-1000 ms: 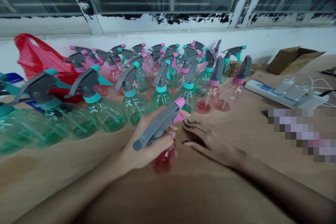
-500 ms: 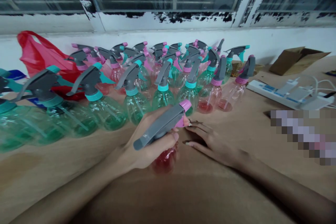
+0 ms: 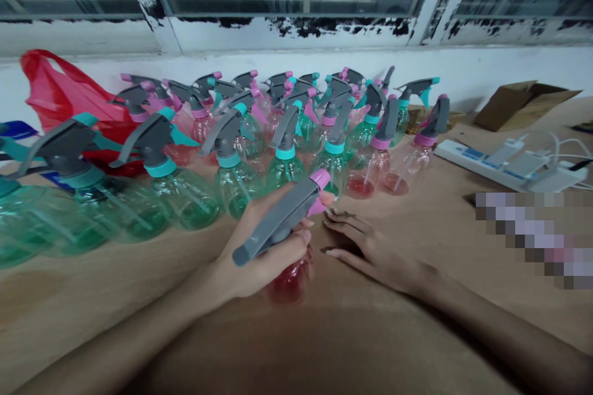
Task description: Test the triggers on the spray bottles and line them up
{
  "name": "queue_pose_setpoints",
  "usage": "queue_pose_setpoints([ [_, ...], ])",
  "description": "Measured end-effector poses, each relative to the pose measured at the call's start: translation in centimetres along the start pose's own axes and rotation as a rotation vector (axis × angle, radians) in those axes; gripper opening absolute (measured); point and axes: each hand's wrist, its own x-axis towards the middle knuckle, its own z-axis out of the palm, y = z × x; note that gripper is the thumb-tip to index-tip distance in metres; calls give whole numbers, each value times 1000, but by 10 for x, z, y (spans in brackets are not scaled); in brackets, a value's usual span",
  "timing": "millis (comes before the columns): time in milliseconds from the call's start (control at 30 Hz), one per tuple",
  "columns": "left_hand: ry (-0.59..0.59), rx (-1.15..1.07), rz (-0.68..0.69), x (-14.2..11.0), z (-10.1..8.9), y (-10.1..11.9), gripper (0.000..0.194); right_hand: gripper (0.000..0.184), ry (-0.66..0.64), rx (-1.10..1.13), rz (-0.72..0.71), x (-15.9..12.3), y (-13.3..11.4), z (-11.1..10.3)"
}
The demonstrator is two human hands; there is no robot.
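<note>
While the left hand gripped a spray bottle with a pink nozzle (red showed in its base), fingers wrapped around it below the grey head, the right hand lay on the table just beside, fingers loosely spread. The bottle was in front of several green bottles.

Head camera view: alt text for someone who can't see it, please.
A person's left hand grips a reddish spray bottle with a gray trigger top; the right hand rests on the table beside it. Behind stand many green and pink spray bottles, with a white power strip at right.
</note>
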Motion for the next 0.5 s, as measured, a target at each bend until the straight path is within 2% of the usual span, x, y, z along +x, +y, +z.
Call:
queue_pose_setpoints([
  [500,30,29,-52,0,-1,5,30,52,28,47,0,0,0,0],
])
